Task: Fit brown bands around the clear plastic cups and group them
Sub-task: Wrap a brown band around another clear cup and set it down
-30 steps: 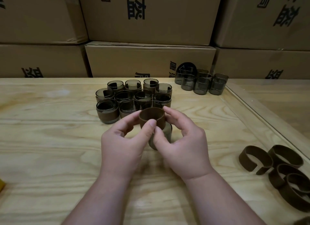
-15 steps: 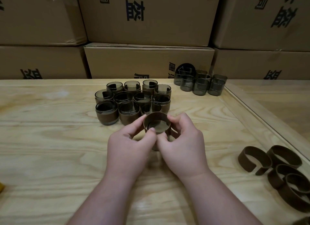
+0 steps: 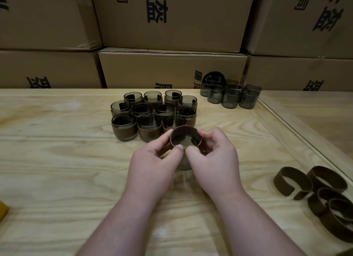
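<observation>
My left hand [image 3: 152, 160] and my right hand [image 3: 215, 160] together pinch a brown band [image 3: 185, 133] that sits around the top of a clear plastic cup [image 3: 183, 163], whose lower part shows between my thumbs. Just behind them stands a tight group of several banded cups [image 3: 150, 114]. At the back right is a cluster of several bare smoky cups [image 3: 230, 95]. Several loose brown bands [image 3: 315, 187] lie at the right on the wooden table [image 3: 57, 160].
Stacked cardboard boxes [image 3: 172, 68] wall off the table's far edge. A raised wooden strip [image 3: 298, 129] runs diagonally along the right side. A yellow object [image 3: 2, 210] pokes in at the left edge.
The cup has tipped upright so its mouth faces me, and the band has slid lower around its rim. Both hands moved slightly forward toward the banded group.
</observation>
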Available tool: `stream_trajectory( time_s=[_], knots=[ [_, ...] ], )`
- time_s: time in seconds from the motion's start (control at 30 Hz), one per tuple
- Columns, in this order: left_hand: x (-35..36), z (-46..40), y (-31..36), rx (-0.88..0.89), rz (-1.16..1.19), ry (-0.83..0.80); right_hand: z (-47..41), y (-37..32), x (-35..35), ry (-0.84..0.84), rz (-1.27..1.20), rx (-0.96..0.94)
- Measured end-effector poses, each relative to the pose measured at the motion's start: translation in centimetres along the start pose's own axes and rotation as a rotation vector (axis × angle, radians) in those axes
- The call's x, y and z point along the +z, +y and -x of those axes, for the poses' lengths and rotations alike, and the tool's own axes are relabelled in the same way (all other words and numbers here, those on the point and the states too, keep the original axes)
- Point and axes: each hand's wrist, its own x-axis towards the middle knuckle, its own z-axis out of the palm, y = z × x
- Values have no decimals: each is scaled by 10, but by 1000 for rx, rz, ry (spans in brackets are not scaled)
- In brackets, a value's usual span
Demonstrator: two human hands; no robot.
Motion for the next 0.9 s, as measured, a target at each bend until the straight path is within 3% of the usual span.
stream_trajectory(
  time_s=[0.5,0.8,0.9],
  knots=[
    [-2,-2,-3,-40,-63,-37,0,-1,1,-32,-63,99],
    [-4,-1,-2,-58,-189,-185,-3,6,-1,38,-15,139],
    [0,2,-2,8,-321,-252,-4,9,-2,40,1,132]
  ],
)
